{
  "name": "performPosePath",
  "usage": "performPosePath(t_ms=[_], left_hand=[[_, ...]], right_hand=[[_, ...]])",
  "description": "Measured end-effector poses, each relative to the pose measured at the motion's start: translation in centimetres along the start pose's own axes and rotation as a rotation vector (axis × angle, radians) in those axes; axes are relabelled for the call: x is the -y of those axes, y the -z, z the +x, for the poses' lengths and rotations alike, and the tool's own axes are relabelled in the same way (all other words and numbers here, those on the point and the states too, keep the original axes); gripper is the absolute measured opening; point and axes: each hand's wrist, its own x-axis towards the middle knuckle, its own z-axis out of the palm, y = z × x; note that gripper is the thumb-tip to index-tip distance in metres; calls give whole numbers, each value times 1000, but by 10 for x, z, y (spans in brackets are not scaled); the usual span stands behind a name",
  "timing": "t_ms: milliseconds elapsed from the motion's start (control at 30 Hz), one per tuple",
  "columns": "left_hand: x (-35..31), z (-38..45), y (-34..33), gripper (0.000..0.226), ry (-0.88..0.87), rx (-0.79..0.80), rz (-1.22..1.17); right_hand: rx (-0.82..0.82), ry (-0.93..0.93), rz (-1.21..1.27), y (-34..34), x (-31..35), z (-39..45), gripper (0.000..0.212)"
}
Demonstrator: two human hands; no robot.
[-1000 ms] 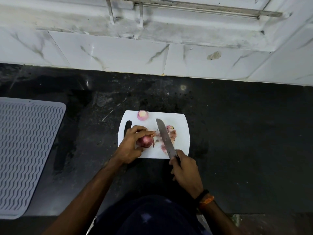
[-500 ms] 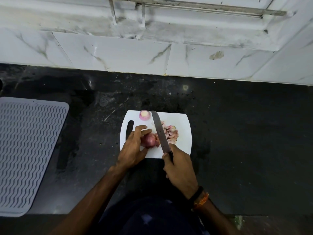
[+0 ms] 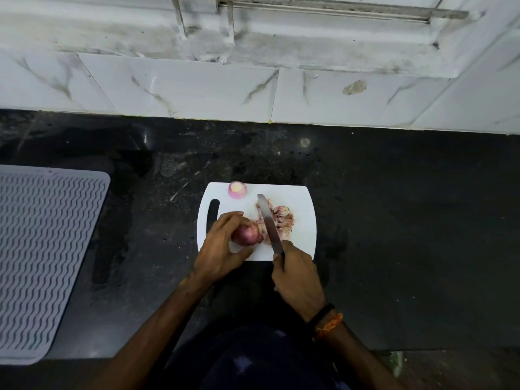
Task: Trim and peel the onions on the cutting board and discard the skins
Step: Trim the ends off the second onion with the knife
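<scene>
A white cutting board (image 3: pixel 302 198) lies on the black counter. My left hand (image 3: pixel 222 246) grips a red unpeeled onion (image 3: pixel 249 234) on the board's near left part. My right hand (image 3: pixel 297 277) holds a knife (image 3: pixel 268 222) by the handle at the board's near edge. Its blade points away from me, just right of the onion, over a pile of onion skins (image 3: pixel 281 218). A peeled onion (image 3: pixel 237 190) sits at the board's far edge.
A grey ribbed drying mat (image 3: pixel 42 249) lies on the counter at the left. The black counter (image 3: pixel 408 235) runs wide to the right. A white tiled wall (image 3: pixel 197 88) stands behind it.
My right hand has drawn the knife leftward until the blade is beside the onion. My left hand has closed more fully round the onion.
</scene>
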Motion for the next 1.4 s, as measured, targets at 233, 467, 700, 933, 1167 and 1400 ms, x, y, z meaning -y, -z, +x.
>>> performPosePath(t_ms=[233,467,700,933,1167,1400], left_hand=[[-6,3,-2,45,-21,-20,-6],[-7,14,-5,48,-50,19,7],[-4,17,-3,45,15,21,-106],[-2,23,5,44,15,86,-133],[-1,21,0,54,-17,48,-45],[-1,31,6,49,-53,85,-1]], right_hand=[[62,-18,132,14,15,-7,19],[52,6,0,10,13,-1,27],[8,74,-89,6,8,1,39],[31,64,-150,6,11,3,34],[45,4,-95,10,16,2,22],[52,71,-150,10,19,2,25]])
